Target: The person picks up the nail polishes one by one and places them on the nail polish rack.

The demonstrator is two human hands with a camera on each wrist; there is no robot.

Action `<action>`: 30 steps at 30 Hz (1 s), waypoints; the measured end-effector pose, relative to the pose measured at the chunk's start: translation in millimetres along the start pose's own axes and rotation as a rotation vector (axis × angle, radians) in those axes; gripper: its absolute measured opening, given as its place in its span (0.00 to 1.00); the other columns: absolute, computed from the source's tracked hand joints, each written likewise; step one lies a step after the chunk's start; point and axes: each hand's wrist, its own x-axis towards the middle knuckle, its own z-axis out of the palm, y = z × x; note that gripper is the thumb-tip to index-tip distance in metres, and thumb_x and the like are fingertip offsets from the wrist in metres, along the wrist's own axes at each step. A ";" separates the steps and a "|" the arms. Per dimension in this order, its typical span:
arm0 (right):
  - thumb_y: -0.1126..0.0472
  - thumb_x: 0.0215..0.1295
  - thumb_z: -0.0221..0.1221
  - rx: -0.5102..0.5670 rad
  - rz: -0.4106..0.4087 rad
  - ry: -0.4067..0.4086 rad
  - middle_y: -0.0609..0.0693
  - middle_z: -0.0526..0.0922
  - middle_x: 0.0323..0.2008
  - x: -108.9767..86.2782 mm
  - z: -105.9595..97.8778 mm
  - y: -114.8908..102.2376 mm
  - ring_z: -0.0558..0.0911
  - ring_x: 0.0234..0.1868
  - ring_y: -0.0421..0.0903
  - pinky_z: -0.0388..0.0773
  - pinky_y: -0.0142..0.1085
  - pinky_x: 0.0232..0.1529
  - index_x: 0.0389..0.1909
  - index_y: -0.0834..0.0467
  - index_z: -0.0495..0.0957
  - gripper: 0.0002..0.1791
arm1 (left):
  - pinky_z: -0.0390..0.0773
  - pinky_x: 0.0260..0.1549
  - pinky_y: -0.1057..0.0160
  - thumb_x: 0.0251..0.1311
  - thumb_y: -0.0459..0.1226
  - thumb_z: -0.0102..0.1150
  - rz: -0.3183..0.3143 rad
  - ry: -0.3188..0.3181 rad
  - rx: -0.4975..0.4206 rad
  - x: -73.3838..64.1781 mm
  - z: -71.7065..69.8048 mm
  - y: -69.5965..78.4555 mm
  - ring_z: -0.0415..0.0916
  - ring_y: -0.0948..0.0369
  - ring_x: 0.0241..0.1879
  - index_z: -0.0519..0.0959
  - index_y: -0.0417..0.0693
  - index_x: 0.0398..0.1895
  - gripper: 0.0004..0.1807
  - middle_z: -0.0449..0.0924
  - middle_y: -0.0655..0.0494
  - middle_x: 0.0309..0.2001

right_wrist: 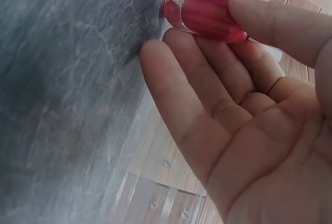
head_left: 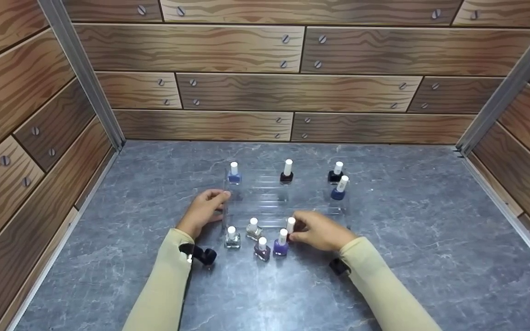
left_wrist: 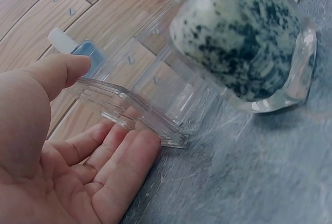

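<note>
My left hand (head_left: 202, 212) holds the left side of a clear stepped display stand (head_left: 265, 206), thumb on its upper edge and fingers against its lower side in the left wrist view. With my right hand (head_left: 324, 231) I pinch a red nail polish bottle (right_wrist: 207, 15) between thumb and fingers, at the stand's front. Just left of it stands a purple bottle (head_left: 281, 247). A dark plum bottle (head_left: 262, 251), a glittery bottle (head_left: 254, 231) and a speckled bottle (left_wrist: 244, 37) stand nearby in front of the stand. All the caps are white.
On the stand's upper tier are a light blue bottle (head_left: 234, 174), a dark red-black bottle (head_left: 287, 174) and a black bottle (head_left: 335, 174). One step lower at the right sits a navy bottle (head_left: 338, 193). Wood-patterned walls (head_left: 246, 50) enclose the grey marbled table (head_left: 421, 220).
</note>
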 end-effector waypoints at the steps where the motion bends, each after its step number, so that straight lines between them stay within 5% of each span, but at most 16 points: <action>1: 0.61 0.68 0.66 0.002 0.003 -0.001 0.44 0.82 0.38 -0.1 0.0 -0.1 0.81 0.40 0.44 0.83 0.46 0.50 0.42 0.54 0.78 0.07 | 0.86 0.53 0.54 0.68 0.50 0.66 0.001 0.001 0.001 -0.4 0.1 -0.1 0.76 0.54 0.51 0.78 0.40 0.58 0.26 0.78 0.46 0.52; 30: 0.61 0.69 0.65 -0.009 -0.051 0.011 0.43 0.82 0.38 0.4 0.7 4.2 0.81 0.42 0.44 0.82 0.48 0.51 0.41 0.52 0.78 0.05 | 0.86 0.53 0.53 0.69 0.50 0.65 0.000 0.000 0.009 -2.3 0.6 0.4 0.76 0.52 0.53 0.77 0.41 0.60 0.26 0.78 0.45 0.54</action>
